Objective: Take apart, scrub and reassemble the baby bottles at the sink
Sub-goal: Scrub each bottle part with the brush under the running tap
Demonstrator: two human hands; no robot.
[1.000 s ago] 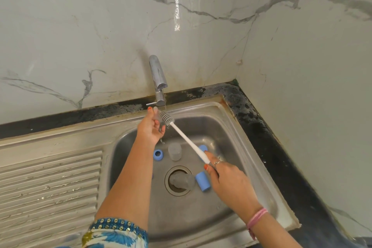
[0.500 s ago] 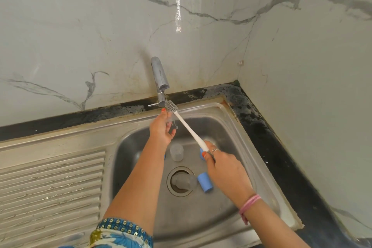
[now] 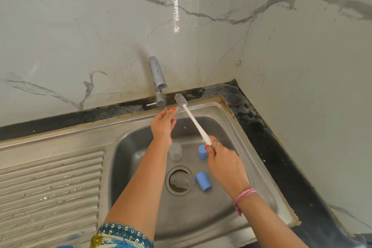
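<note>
Head view. Bottom centre: a patterned sleeve point(image 3: 120, 235) on the left arm. Lower centre: a steel sink point(image 3: 267, 169) with its ribbed drainboard point(image 3: 50, 187) at left. In the basin, a clear bottle point(image 3: 182, 181) lies over the drain point(image 3: 171, 171), a blue cap point(image 3: 203, 181) just beside it; behind them, a second clear bottle point(image 3: 175, 151) and a second blue cap point(image 3: 202, 152). Right hand point(image 3: 225, 164), fingers curled, grips the white handle of a brush point(image 3: 193, 121), whose grey head points to the upper left. Left hand point(image 3: 163, 125) is raised under the tap point(image 3: 158, 78); it appears to pinch a small clear part, too indistinct to identify. Behind: black worktop point(image 3: 261, 123) and marble wall point(image 3: 80, 26).
</note>
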